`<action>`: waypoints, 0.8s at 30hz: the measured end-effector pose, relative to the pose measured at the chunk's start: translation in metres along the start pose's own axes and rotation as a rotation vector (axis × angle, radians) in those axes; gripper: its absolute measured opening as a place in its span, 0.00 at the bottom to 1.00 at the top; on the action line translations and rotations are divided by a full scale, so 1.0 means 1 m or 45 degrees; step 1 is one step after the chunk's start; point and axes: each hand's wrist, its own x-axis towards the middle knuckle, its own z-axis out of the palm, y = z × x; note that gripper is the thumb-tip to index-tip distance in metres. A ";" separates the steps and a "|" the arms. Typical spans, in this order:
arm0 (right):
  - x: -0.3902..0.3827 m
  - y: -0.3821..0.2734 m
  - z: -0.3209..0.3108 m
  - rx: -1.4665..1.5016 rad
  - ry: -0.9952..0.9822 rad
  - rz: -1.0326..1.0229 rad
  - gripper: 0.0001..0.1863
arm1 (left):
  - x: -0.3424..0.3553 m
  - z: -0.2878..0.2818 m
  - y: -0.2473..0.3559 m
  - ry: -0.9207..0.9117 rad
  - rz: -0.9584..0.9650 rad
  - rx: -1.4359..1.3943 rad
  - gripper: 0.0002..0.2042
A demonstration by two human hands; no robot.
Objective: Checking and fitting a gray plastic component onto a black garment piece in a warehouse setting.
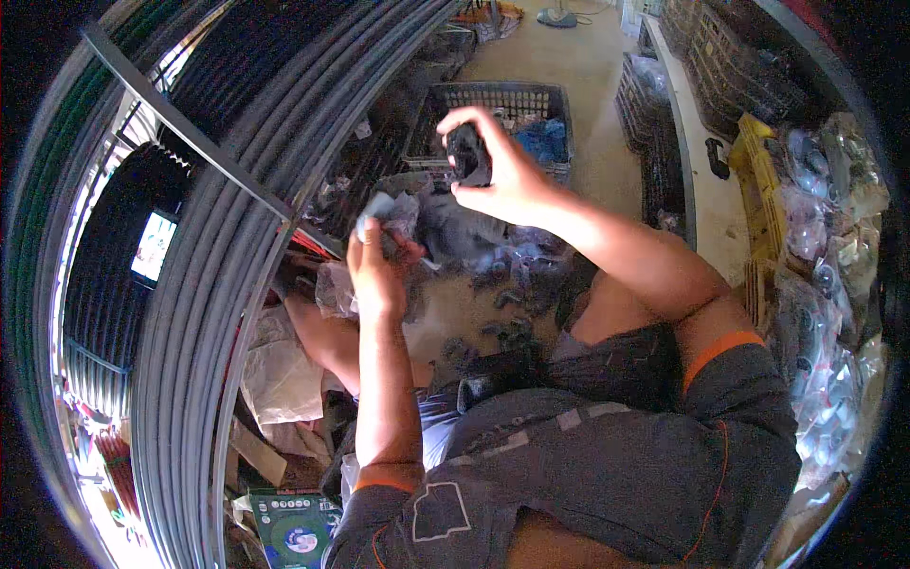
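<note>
My right hand (pixel 512 180) is raised in front of me, its fingers curled round a small black object (pixel 468 155), perhaps a plastic fitting; its exact kind is unclear. Lower and to the left, my left hand (pixel 377 270) grips a short, pale grey cylindrical piece (pixel 378 211) between thumb and fingers. The two hands are apart. Just past the left hand is a clear plastic bag (pixel 405 213). Dark curved pipe fittings (pixel 512 332) lie scattered on the floor between my legs.
Long dark pipes (pixel 284 114) curve along my left behind a metal bar (pixel 180 123). A black crate (pixel 498 92) with a blue bundle (pixel 542 140) stands ahead. At right are stacked crates (pixel 645 114), a yellow crate (pixel 758 171) and bagged parts (pixel 825 313). A lit screen (pixel 154 248) shows at far left.
</note>
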 end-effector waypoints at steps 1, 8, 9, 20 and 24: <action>0.001 -0.003 0.000 -0.126 0.149 -0.185 0.32 | -0.003 0.001 -0.003 -0.070 -0.092 0.135 0.18; -0.007 -0.011 -0.007 -0.832 0.065 -0.025 0.29 | -0.022 0.020 -0.022 -0.087 0.179 0.665 0.18; -0.005 -0.009 -0.011 -0.944 -0.045 0.203 0.27 | -0.022 0.018 -0.019 -0.070 0.160 0.636 0.18; 0.008 0.072 -0.047 -0.087 -0.187 1.043 0.18 | -0.016 -0.015 -0.012 -0.043 0.105 0.588 0.18; 0.007 0.102 -0.038 0.181 -0.276 0.411 0.13 | -0.018 -0.014 -0.008 -0.010 0.132 0.596 0.18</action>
